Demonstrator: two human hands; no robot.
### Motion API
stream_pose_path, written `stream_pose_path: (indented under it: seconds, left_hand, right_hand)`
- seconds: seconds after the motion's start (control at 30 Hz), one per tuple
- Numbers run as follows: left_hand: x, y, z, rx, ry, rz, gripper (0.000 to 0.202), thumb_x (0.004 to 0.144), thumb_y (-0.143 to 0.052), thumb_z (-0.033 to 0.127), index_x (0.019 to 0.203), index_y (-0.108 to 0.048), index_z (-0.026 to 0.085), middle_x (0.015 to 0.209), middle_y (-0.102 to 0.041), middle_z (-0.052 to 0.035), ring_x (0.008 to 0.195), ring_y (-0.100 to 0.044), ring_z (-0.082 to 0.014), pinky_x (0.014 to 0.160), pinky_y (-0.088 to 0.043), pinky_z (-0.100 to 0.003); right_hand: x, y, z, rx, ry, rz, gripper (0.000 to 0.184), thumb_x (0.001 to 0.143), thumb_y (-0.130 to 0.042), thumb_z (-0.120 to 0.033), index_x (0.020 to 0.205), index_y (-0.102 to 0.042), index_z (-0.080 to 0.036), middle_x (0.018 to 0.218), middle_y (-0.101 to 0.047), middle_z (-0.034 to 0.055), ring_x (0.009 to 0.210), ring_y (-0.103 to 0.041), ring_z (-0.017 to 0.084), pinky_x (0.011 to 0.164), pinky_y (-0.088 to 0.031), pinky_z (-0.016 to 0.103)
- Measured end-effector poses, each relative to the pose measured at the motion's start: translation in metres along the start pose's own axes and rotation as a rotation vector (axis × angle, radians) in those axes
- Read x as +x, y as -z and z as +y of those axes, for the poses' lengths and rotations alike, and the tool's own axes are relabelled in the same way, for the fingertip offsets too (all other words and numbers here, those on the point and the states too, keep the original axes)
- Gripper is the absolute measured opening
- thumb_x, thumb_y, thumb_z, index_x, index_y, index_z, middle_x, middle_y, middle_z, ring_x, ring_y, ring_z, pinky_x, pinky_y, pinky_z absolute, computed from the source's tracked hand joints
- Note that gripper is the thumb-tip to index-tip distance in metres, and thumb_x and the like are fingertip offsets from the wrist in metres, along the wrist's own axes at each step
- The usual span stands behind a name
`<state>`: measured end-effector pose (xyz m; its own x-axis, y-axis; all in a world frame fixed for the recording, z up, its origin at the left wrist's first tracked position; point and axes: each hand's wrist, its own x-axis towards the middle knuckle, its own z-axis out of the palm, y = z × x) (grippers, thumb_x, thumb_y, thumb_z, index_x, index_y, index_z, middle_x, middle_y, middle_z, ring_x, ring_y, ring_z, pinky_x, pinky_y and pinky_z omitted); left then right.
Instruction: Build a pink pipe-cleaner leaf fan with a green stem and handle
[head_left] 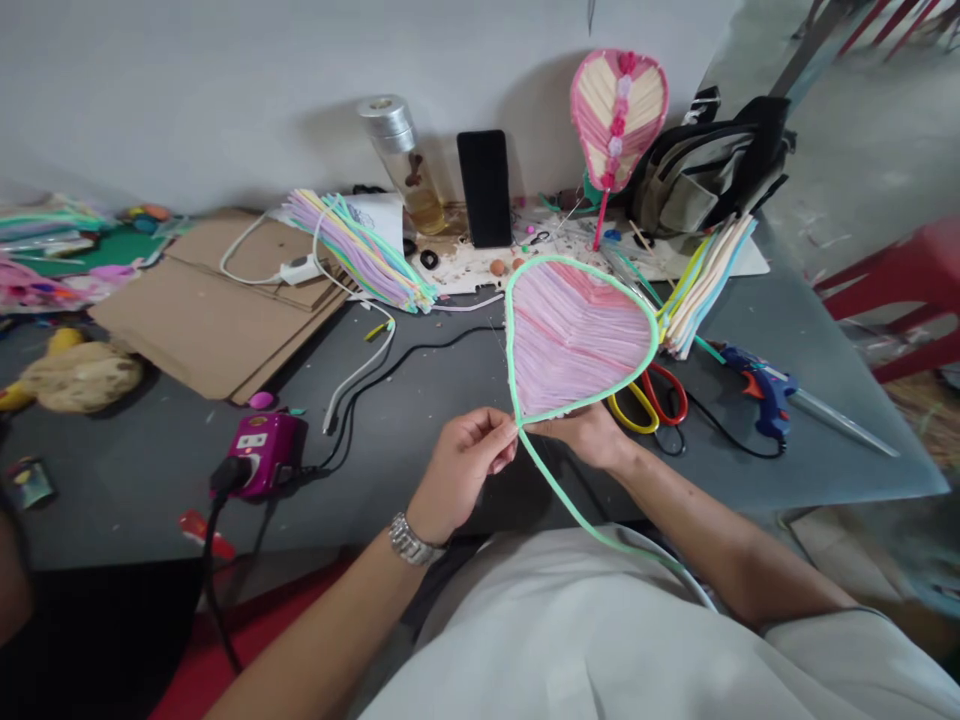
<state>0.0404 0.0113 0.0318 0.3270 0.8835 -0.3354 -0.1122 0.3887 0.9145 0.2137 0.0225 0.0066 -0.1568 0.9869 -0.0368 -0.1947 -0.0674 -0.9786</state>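
Note:
Both hands hold up a heart-shaped craft frame (574, 335) of pale green pipe cleaner, filled with pink strands laid side by side. My left hand (465, 470), with a silver wristwatch (412, 540) on its wrist, pinches the frame's pointed bottom from the left. My right hand (581, 435) grips the same point from the right. A loose tail of the green pipe cleaner (570, 505) runs down from the point towards my shirt. Below the frame, a pair of scissors with red and yellow handles (645, 400) lies close to my right hand.
On the dark grey table lie a blue glue gun (761, 390), a magenta power unit (262, 452), cardboard sheets (217, 310) and bundles of pipe cleaners (360, 250). A finished pink heart piece (619, 120), a phone (485, 188) and a bag (712, 165) stand behind.

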Motion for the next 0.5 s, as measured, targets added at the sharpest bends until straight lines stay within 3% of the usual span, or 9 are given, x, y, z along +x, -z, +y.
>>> stream_pose_path:
  seconds: [0.27,0.5]
  left_hand:
    - [-0.006,-0.002,0.005,-0.25,0.236,-0.21,0.04,0.075,-0.081,0.036,0.06,-0.053,0.013,0.054,-0.048,0.0038,0.045,-0.034,-0.0026,0.047,-0.018,-0.02]
    - [-0.012,-0.001,0.002,-0.416,0.365,-0.288,0.033,0.077,-0.081,0.029,0.065,-0.054,0.013,0.056,-0.046,0.0048,0.045,-0.033,-0.0013,0.048,-0.024,-0.018]
  right_hand:
    - [0.0,0.017,-0.007,-0.201,0.035,-0.216,0.04,0.071,-0.08,-0.053,0.061,-0.061,-0.019,0.062,-0.06,-0.0008,0.06,-0.049,0.013,0.064,-0.051,0.032]
    - [-0.013,0.019,-0.003,-0.212,0.04,-0.176,0.035,0.072,-0.082,-0.048,0.068,-0.067,-0.017,0.067,-0.064,0.0015,0.065,-0.058,0.016,0.066,-0.055,0.034]
